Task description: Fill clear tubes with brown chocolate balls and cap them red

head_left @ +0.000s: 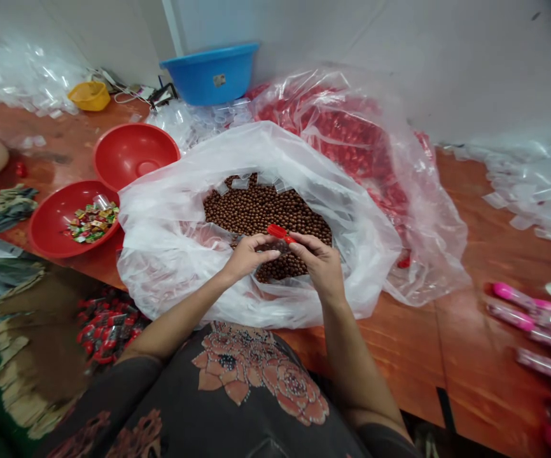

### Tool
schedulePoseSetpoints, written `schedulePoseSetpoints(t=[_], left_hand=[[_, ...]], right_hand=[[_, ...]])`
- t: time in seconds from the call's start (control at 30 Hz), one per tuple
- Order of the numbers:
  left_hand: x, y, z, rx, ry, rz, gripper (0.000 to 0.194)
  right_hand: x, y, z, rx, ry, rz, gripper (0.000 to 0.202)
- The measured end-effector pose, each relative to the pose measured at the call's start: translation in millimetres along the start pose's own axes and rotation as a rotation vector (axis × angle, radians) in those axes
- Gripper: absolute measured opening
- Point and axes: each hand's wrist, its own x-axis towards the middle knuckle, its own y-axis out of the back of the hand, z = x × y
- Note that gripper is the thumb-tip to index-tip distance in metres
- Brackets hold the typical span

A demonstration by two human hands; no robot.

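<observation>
Pale wall (471, 70) runs behind your orange-red table (394, 356). Right before you on it sits an open white bag (161, 203), its film spread wide around a heap of brown balls (261, 207), with a few clear pieces (240, 183) lying at the heap's far edge.

Over the balls, your two hands meet at a small red scoop (278, 231). Your right hand (320, 261) pinches its handle between thumb and fingers, the trough pointing left. Your left hand (249, 257) has thumb and fingers close together beside the scoop; something clear shows between the hands, but you cannot tell whether the left grips it.

Left of the bag are two red bowls, one behind (113, 143), one nearer (44, 229) with wrapped sweets (91, 222) in it. A blue basin (209, 76) stands against the wall, a yellow bowl (89, 97) to its left. Behind the white bag and to its right, a clear bag (432, 222) covers red goods (347, 137). Pink-ended tubes (514, 315) lie blurred at far right.
</observation>
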Motion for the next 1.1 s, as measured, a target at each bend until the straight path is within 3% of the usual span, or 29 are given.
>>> schedulePoseSetpoints(t=[0.17,0.3,0.67,0.77,0.87,1.03,1.1], left_hand=[[-5.5,5.5,-2.3,-0.089,0.053,0.046,0.041],[-10.1,7.1,-1.0,-0.207,0.106,0.041,0.045],[-15.1,3.0,-4.3,-0.185,0.154,0.020,0.044],[-16.7,-0.7,-0.9,-0.237,0.202,0.029,0.049],[-19.2,-5.5,4.7,-0.258,0.226,0.045,0.049],[-20.1,-12.4,8.0,-0.340,0.289,0.085,0.046],[-18.2,-16.7,6.7,-0.410,0.374,0.079,0.054]], right_hand=[[-4.6,13.6,1.0,-0.059,0.076,-0.047,0.040],[-11.0,18.1,-3.4,-0.223,0.140,-0.122,0.038],[-16.3,21.0,-0.1,-0.555,0.546,-0.195,0.046],[-18.6,18.6,-1.2,-0.632,0.550,-0.261,0.055],[-20.5,11.5,2.0,-0.673,0.496,-0.244,0.071],[-17.4,4.6,11.5,-0.684,0.490,-0.231,0.060],[-16.0,3.4,13.1,-0.696,0.514,-0.248,0.056]])
